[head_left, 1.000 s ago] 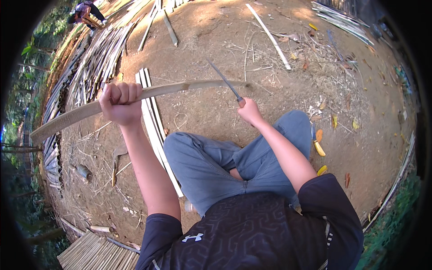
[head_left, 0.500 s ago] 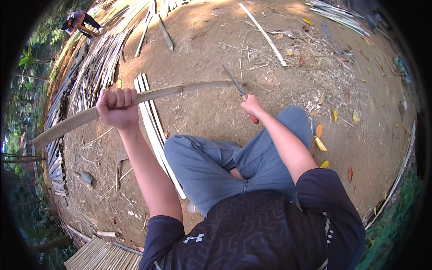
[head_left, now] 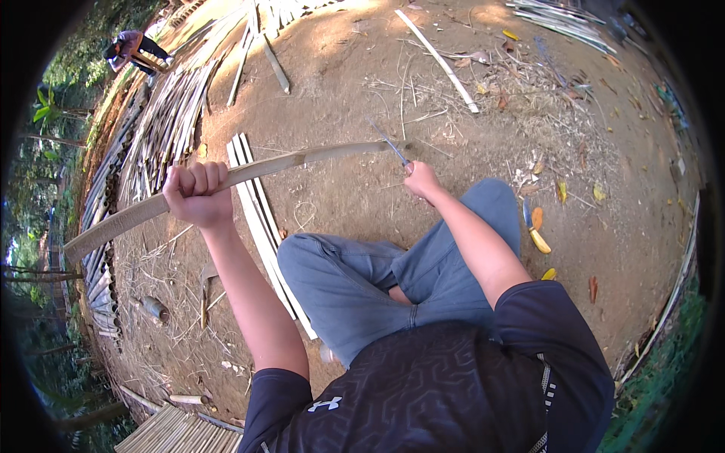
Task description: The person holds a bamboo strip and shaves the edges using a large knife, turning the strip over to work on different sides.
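My left hand [head_left: 200, 192] is wrapped round a long bamboo strip [head_left: 276, 163], palm toward me, and holds it up in front of me. The strip slants from the lower left to its far end at the middle. My right hand [head_left: 423, 183] grips a knife [head_left: 398, 153] with a long narrow blade pointing up and to the left. The blade crosses the strip close to that far end; whether it touches cannot be told. The handle is mostly hidden in my fist. I sit cross-legged on the dirt in blue trousers [head_left: 340, 275].
Pale split strips [head_left: 260, 219] lie beside my left knee. A hooked tool [head_left: 205, 298] and a short bamboo piece [head_left: 155, 309] lie left. Right of my other knee is what looks like a yellow-handled knife [head_left: 538, 240]. Bamboo poles [head_left: 170, 113] line the left; a person [head_left: 136, 49] bends beyond them.
The knife has shifted slightly, its tip lower and its red handle end no longer showing. The bamboo strip's near end has moved a little right. Both hands keep their grip.
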Available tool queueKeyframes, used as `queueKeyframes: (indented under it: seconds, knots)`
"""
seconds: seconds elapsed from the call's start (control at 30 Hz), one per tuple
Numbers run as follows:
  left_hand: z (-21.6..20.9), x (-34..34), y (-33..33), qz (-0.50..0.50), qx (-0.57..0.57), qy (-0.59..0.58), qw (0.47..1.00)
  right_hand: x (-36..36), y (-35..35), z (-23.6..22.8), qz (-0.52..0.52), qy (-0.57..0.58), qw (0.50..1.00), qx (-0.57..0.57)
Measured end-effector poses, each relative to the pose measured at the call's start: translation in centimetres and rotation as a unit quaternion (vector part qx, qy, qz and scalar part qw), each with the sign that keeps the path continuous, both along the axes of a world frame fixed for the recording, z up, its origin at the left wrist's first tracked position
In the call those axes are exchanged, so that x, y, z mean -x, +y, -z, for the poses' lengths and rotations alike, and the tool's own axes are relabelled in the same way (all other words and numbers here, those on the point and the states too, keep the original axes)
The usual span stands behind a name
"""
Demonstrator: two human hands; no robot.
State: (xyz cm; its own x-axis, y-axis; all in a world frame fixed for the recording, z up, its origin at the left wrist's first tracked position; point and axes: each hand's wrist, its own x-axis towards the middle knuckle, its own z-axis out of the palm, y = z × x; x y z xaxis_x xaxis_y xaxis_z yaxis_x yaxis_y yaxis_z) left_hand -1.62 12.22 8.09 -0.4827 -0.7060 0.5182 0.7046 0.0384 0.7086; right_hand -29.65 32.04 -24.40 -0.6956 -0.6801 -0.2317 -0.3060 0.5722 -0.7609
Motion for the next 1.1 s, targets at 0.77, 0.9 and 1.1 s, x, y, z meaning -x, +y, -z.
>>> queueKeyframes:
  seconds: [0.77,0.9,1.1]
  knots:
    - [-0.1,0.7,-0.6,-0.034,-0.04,0.009,0.999,0.5,0.7,2.2,0.023,0.073,0.995,-0.06]
    - [0.1,0.4,-0.9,-0.077,-0.009,-0.014,0.997,-1.6,0.4,-0.1,-0.055,0.069,0.996,0.018]
    - [0.0,2.9,-1.9,-0.007,-0.081,0.03,0.996,0.9,1.0,2.7,0.068,-0.02,0.994,-0.084]
